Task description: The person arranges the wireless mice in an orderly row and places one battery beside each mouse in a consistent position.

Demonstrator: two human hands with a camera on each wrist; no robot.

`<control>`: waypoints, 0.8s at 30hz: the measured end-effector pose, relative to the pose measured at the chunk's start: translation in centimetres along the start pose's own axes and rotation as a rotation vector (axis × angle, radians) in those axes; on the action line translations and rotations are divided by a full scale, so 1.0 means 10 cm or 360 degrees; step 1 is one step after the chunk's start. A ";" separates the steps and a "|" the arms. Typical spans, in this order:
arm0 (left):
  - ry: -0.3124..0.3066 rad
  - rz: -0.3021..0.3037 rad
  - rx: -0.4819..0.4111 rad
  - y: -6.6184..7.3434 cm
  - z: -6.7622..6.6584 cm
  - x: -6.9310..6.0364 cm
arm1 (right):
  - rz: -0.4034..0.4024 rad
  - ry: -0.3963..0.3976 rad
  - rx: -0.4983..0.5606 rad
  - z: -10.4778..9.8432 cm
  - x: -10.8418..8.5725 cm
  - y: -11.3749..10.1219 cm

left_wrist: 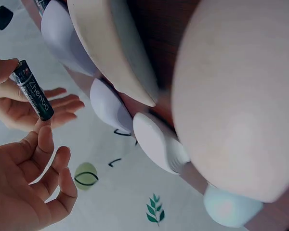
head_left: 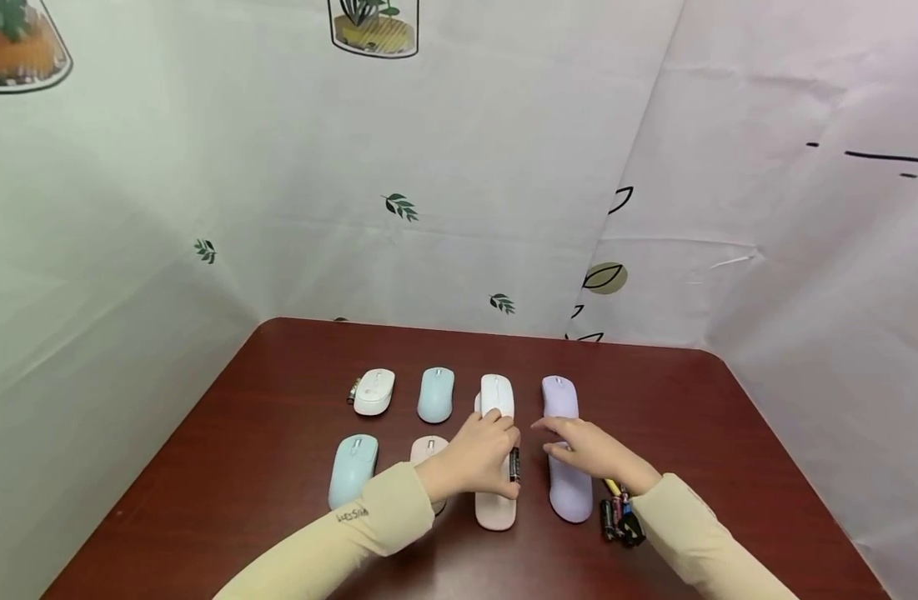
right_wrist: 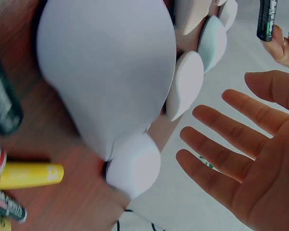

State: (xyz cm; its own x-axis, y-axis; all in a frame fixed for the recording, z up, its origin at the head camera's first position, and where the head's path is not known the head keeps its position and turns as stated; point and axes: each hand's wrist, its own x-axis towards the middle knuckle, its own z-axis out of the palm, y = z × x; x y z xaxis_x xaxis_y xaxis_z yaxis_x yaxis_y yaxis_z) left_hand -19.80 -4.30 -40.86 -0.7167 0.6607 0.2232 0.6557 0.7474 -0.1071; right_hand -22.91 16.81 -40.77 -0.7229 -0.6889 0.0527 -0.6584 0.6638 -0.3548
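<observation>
A black battery (head_left: pixel 514 465) (left_wrist: pixel 32 90) (right_wrist: pixel 267 20) is pinched by its two ends between the thumb and a fingertip of my left hand (head_left: pixel 477 457) (left_wrist: pixel 26 178), above a pink mouse (head_left: pixel 495 510). Behind that stands a white mouse (head_left: pixel 497 393). My right hand (head_left: pixel 594 448) (right_wrist: pixel 250 144) holds nothing; its fingers are spread over two purple mice, one at the back (head_left: pixel 559 397) and one in front (head_left: pixel 570 493). Part of both purple mice is hidden by that hand.
Blue mice (head_left: pixel 435 395) (head_left: pixel 352 469), a white mouse (head_left: pixel 373 392) with a battery (head_left: pixel 353 391) beside it, and another pink mouse (head_left: pixel 428 447) lie on the left. Several batteries (head_left: pixel 607 520) and a yellow item (right_wrist: pixel 31 175) lie near my right wrist on the red-brown table (head_left: pixel 691 417).
</observation>
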 end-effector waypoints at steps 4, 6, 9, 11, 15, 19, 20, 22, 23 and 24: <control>0.0013 -0.0043 -0.0034 -0.09 -0.05 -0.05 | -0.0042 -0.0001 0.0004 -0.01 0.02 -0.06; 0.0025 -0.0067 -0.0077 -0.15 -0.04 -0.10 | -0.0055 -0.0007 0.0003 -0.01 0.05 -0.11; 0.0044 -0.0092 -0.0125 -0.24 -0.02 -0.16 | -0.0067 -0.0020 -0.0005 0.00 0.09 -0.17; 0.0061 -0.0106 -0.0147 -0.31 0.00 -0.21 | -0.0074 -0.0037 -0.0003 0.00 0.13 -0.20; 0.0076 -0.0176 -0.0179 -0.46 0.01 -0.29 | -0.0085 -0.0029 -0.0016 0.00 0.26 -0.26; 0.0072 -0.0285 -0.0236 -0.58 0.01 -0.37 | -0.0076 -0.0005 -0.0065 0.01 0.41 -0.33; 0.0070 -0.0300 -0.0243 -0.60 0.01 -0.39 | -0.0067 -0.0006 -0.0066 0.02 0.45 -0.34; 0.0060 -0.0320 -0.0266 -0.63 0.01 -0.42 | -0.0036 -0.0020 -0.0043 0.02 0.51 -0.38; 0.0052 -0.0325 -0.0271 -0.65 0.00 -0.43 | -0.0022 -0.0026 -0.0027 0.03 0.54 -0.40; 0.0047 -0.0326 -0.0275 -0.66 -0.01 -0.44 | -0.0001 -0.0033 -0.0003 0.03 0.57 -0.41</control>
State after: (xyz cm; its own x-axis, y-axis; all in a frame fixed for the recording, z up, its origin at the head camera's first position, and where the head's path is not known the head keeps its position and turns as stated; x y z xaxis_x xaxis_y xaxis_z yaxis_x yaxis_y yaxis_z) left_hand -20.97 -12.15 -41.08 -0.8332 0.4925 0.2514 0.5301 0.8408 0.1096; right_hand -24.23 10.07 -39.28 -0.7178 -0.6954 0.0335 -0.6595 0.6638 -0.3528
